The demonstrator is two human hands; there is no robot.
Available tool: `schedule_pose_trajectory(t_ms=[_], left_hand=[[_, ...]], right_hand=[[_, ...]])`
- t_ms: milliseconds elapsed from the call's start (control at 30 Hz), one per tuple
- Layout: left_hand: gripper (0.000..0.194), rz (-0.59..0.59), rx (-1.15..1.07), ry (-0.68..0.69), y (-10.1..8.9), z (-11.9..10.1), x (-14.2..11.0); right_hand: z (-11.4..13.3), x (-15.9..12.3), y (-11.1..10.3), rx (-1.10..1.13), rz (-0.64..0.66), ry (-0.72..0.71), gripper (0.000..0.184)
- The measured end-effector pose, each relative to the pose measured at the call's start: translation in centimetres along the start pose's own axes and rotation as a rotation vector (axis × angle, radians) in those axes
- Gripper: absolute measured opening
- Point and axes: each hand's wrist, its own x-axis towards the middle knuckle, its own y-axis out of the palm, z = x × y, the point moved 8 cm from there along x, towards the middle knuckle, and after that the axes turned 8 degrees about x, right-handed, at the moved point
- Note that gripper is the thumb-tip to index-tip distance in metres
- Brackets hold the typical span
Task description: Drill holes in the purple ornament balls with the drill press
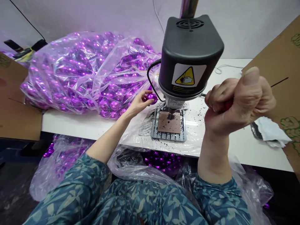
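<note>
Between the fingertips of my left hand [142, 101] is a shiny purple faceted ball [152, 98], held just left of the drill press's spindle. My right hand [239, 100] is raised in a fist around the red-ended lever [227, 105] at the machine's right side; most of the lever is hidden by the fingers. The black drill press head [191, 56] hangs over a slotted metal base plate [156, 132]. A square brown board [164, 125] with a small hole lies on that plate, strewn with dark shavings.
A big clear bag of purple balls [89, 75] fills the table's left side. Cardboard boxes [18, 115] stand at both ends. A white cloth [269, 129] partly covers a dark object at right. An open plastic bag [140, 168] with purple balls hangs below the table's front edge.
</note>
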Motion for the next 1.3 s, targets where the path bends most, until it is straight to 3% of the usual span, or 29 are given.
schedule_pose_trajectory(t_ms=[100,200,367,600,833,1033,1133,1300], left_hand=[[0.048,0.167,-0.259,-0.161,1.7,0.9,-3.5],[0.050,0.218,-0.369,-0.208,3.4,1.0,-5.6],[0.061,0.210,-0.227,-0.087,5.6,-0.7,-6.4],[0.048,0.268,-0.024,-0.019,7.6,-2.4,-6.0],[0.041,0.221,0.189,0.154,8.7,-4.1,-5.6],[0.047,0.086,0.032,0.069,9.5,-3.2,-6.5],[0.046,0.016,0.086,0.120,9.9,-3.2,-7.0],[0.049,0.014,0.022,0.094,10.7,-2.6,-7.7]], right_hand=[[0.1,0.0,0.1,-0.003,-0.003,-0.004,0.053],[0.1,-0.1,0.2,-0.002,0.005,-0.001,0.050],[0.3,-0.3,0.3,-0.081,0.023,-0.039,0.051],[0.7,-0.6,0.6,-0.092,0.065,-0.060,0.046],[0.6,-0.7,0.4,-0.106,0.028,-0.018,0.050],[0.4,-0.7,0.1,-0.021,0.008,0.027,0.048],[0.2,-0.7,0.0,-0.060,0.006,0.043,0.053],[0.5,-1.0,0.0,-0.096,0.008,0.017,0.056]])
